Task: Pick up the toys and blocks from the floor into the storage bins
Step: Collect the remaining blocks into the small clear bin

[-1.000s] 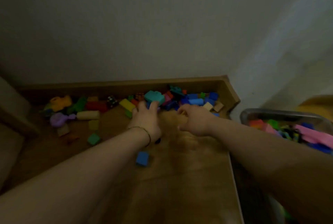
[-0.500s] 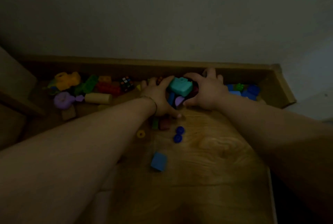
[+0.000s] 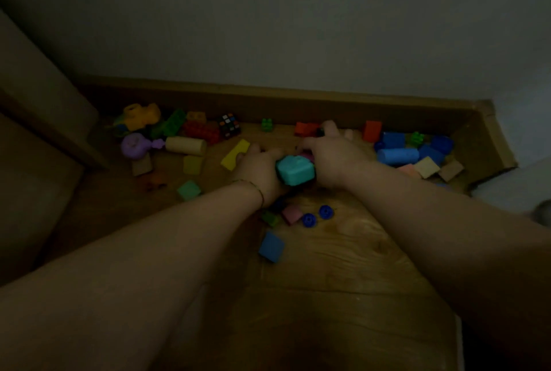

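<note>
Progress: early. Left hand (image 3: 262, 169) and right hand (image 3: 335, 156), fingers extended, press teal plastic block (image 3: 295, 169) between them; scattered coloured blocks (image 3: 396, 156) from 9 to 3 o'clock remain on wooden floor (image 3: 343, 266).

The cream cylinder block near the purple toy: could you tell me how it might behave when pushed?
Lying on its side, the cream cylinder block would probably roll on the wooden floor. It looks rigid, unlikely to flex.
</note>
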